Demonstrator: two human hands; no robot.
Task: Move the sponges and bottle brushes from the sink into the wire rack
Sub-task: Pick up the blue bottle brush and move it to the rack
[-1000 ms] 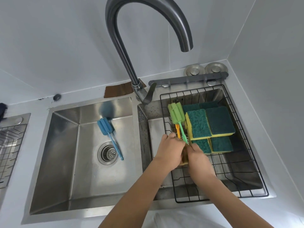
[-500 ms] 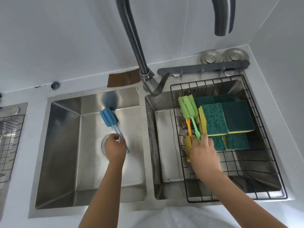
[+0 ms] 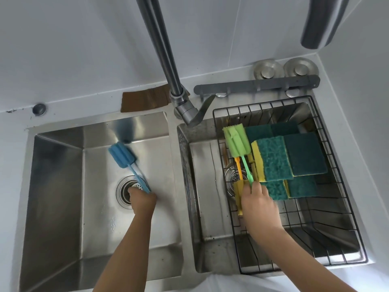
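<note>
Below a white wall corner we see a steel double sink with a tall faucet between its basins. Our left hand is closed around the handle of the blue bottle brush over the left drain. Our right hand grips the green bottle brush handle inside the wire rack, just beside the stacked sponges. An orange brush lies underneath.
</note>
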